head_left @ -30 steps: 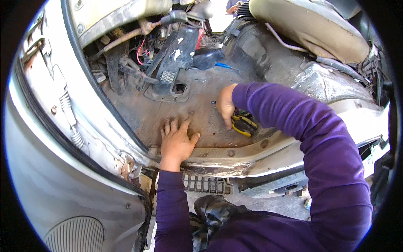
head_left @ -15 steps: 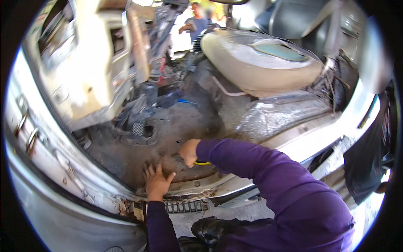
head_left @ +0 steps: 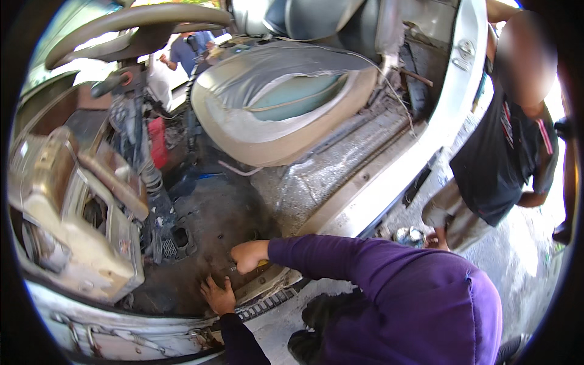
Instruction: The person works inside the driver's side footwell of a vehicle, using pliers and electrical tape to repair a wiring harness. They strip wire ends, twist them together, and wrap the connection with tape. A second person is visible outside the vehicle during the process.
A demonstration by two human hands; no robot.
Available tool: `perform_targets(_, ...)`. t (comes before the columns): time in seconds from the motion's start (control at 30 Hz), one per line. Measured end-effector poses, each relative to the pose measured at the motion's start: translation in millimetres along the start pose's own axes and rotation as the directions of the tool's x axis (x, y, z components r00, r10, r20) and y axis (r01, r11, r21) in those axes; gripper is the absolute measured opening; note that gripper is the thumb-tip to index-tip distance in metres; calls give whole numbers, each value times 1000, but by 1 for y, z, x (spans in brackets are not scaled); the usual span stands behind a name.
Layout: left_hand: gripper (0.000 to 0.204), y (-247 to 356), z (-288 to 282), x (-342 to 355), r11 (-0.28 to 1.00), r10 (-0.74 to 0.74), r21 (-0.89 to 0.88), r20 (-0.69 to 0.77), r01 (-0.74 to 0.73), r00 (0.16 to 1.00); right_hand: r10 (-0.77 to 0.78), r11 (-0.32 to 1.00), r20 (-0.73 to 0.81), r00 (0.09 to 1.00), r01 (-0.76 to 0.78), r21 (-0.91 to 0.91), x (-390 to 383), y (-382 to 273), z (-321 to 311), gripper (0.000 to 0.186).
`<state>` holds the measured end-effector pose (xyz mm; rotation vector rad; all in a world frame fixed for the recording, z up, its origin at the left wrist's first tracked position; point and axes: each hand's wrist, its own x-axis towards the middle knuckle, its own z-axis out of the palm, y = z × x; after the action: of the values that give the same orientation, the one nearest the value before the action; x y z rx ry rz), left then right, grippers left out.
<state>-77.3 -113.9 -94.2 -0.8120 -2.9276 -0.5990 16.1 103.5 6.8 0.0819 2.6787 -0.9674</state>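
Observation:
My right hand (head_left: pixel 248 257) is closed on a yellow-handled tool (head_left: pixel 263 263), pressed low over the worn brown floor covering (head_left: pixel 201 210) of a vehicle cab. Most of the tool is hidden by the fist, so its exact kind cannot be made out. Just nearer and to the left, my left hand (head_left: pixel 219 295) lies flat on the same floor covering with fingers spread, holding nothing. The metal door sill (head_left: pixel 260 286) runs close beside both hands.
A torn beige seat (head_left: pixel 280 115) stands beyond the floor, with a steering wheel (head_left: pixel 140 19) at the upper left. Stripped dash panels (head_left: pixel 79 231) and a pedal (head_left: pixel 169 247) lie left. A person in a dark shirt (head_left: pixel 496 158) stands outside at right; another (head_left: pixel 185 52) is beyond the cab.
The view has swung to the right and up, bringing in the steering wheel and the person at right. My right hand still grips the yellow-handled tool; my left stays flat on the floor covering.

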Motion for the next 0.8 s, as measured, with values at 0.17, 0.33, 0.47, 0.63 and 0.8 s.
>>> perform_targets(0.17,61,-5,7,5,994,71,87,-51,-66,996,-144,496,52,988,27,868,-97,11,7,31)
perform_targets(0.33,52,2,3,5,960,-127,255,25,117,992,-245,-94,235,941,-264,960,-208,-3,14,63)
perform_targets(0.47,61,11,0,10,939,-291,236,152,251,945,-129,151,274,953,-254,955,-265,-13,-30,70)
perform_targets(0.63,86,-9,4,19,944,-295,245,331,221,896,-145,343,-76,987,122,931,-324,-10,-160,84)
perform_targets(0.8,86,-13,-12,32,975,-220,117,399,188,890,68,871,-671,738,285,401,-370,-8,-306,66)
